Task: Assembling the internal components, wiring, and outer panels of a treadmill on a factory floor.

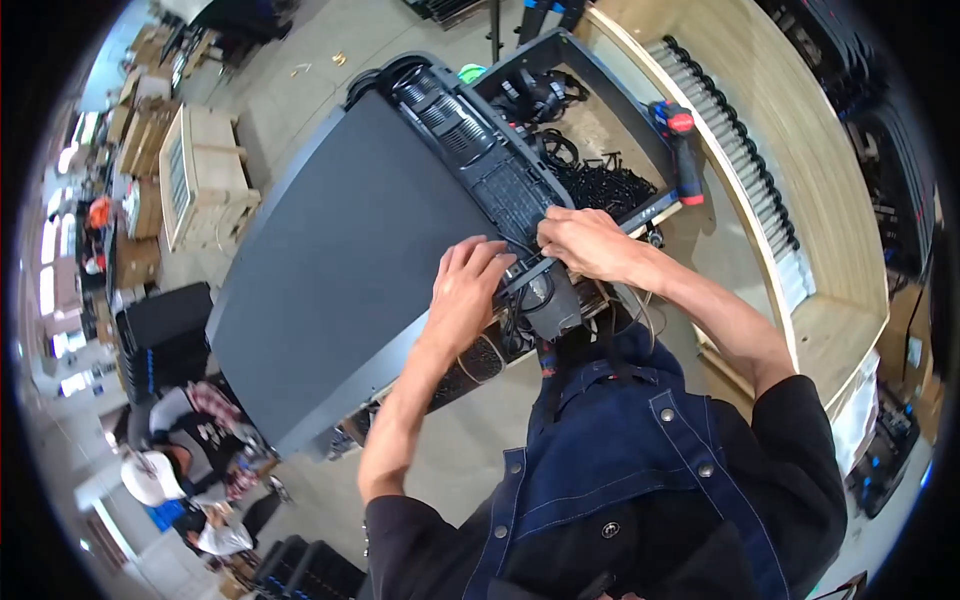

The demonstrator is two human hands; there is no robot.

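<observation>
A long black plastic housing (pixel 512 190) with ribbed parts inside lies along the right side of a dark grey tabletop (pixel 340 250). My left hand (pixel 468 285) rests at the housing's near left corner, its fingers bent against the edge. At the near right corner my right hand (pixel 585 243) is closed, thumb and fingers pinched together. What it pinches is hidden under the fingers. Just below both hands, a grey rounded part (pixel 553 308) hangs in front of my apron, with thin cables beside it.
Right of the housing stands an open tray (pixel 655 140) with a heap of black screws (pixel 610 190) and black parts. A cordless screwdriver (pixel 684 155) stands at its right edge. A wooden box (pixel 830 170) holds a row of rollers. Another person (pixel 205 450) is at the lower left.
</observation>
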